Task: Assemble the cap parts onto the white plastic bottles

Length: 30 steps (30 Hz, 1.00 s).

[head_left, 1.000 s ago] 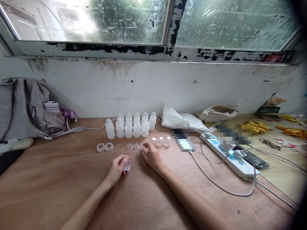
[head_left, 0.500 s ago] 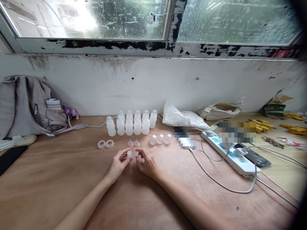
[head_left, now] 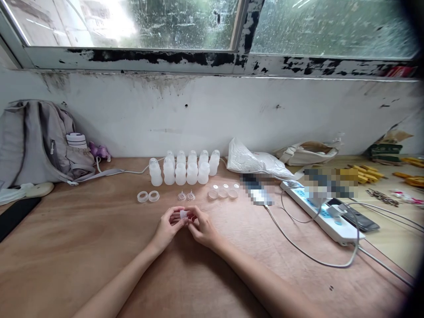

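My left hand is closed around a translucent ridged screw ring. Against the ring's right side, the pinched fingers of my right hand meet it with a small clear teat, which they mostly hide. Beyond my hands, two clear teats stand on the table. To their left lie two screw rings. On the right are three clear round caps with small white discs behind them. Farther back, several frosted baby bottles stand upright in two rows, some with domed tops, others without.
A white power strip with looping cables lies at the right, near a blurred phone-like object. White plastic bags rest by the wall. A grey backpack stands on the left, behind a black flat object.
My hands have come together, bringing the teat in my right hand up to the screw ring in my left. The whole view has shifted slightly.
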### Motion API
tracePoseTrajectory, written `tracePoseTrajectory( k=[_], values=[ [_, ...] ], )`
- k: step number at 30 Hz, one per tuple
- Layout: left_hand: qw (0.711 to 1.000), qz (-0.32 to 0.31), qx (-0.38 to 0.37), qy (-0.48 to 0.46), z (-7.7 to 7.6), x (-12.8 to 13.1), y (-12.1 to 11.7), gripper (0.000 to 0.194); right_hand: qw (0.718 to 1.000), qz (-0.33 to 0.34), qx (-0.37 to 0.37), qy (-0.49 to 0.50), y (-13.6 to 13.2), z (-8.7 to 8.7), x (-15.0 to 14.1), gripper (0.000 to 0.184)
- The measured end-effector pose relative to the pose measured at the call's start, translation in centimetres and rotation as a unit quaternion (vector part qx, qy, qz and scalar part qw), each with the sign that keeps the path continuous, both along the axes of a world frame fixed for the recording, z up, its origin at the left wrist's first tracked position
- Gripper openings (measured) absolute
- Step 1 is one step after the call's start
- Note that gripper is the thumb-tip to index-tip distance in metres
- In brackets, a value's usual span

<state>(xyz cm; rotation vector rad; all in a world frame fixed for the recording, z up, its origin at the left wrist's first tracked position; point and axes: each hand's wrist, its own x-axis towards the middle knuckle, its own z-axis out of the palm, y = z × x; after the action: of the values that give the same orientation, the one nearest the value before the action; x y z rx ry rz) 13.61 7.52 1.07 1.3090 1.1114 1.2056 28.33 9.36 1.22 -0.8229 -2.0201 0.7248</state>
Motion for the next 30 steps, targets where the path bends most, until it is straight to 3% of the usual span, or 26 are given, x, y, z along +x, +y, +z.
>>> tracePoseTrajectory(
  k=[6, 12, 18, 25, 30],
  values=[
    [1.0, 0.003, 0.005, 0.012, -0.2, 0.0, 0.1, 0.038, 0.997, 0.018, -0.064, 0.044, -0.2, -0.2, -0.4, 0.042],
    [0.999, 0.018, 0.015, 0.03, 0.0, 0.2, 0.1, 0.036, 0.982, 0.003, -0.147, 0.117, 0.1, -0.2, -0.9, 0.028],
    [0.992, 0.027, 0.04, 0.117, 0.3, -0.1, -0.2, 0.031, 0.981, -0.069, -0.136, 0.116, 0.4, -0.3, -0.8, 0.027],
    [0.957, 0.082, 0.117, 0.251, 0.3, -0.8, 0.0, 0.03, 0.973, -0.024, -0.203, 0.11, 0.7, -0.8, -0.9, 0.027],
    [0.95, 0.063, 0.132, 0.275, 0.9, -0.4, -0.5, 0.03, 0.98, -0.082, -0.151, 0.098, 0.7, -1.1, -0.8, 0.024]
  ],
)
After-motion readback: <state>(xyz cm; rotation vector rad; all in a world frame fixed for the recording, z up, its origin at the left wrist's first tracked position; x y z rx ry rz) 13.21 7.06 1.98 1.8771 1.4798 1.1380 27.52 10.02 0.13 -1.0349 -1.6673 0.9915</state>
